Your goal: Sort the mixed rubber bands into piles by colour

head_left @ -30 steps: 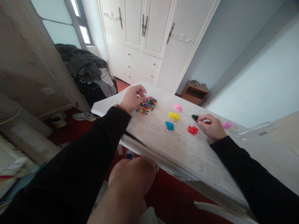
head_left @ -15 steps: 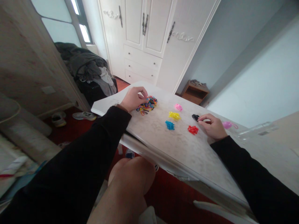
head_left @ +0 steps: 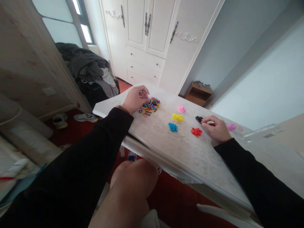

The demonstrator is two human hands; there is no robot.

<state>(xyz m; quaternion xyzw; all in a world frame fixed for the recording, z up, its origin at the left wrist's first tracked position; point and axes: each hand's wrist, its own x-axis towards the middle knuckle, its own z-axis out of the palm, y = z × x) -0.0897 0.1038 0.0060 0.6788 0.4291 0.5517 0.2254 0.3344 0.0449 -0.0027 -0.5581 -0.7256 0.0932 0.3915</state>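
Curling loosely, the left hand (head_left: pixel 136 99) partly covers the heap of small, thin, multicoloured loops (head_left: pixel 151 106) on the white mottled table (head_left: pixel 181 150); whether it grips one is unclear. The right hand (head_left: pixel 216 128), thumb and forefinger nearly together, sits at the small black pile of loops (head_left: pixel 198 119); its hold cannot be told.

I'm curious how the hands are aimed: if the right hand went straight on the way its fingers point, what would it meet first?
Most likely the small black pile, just ahead of the right hand; depth is unclear, so they may even be touching.
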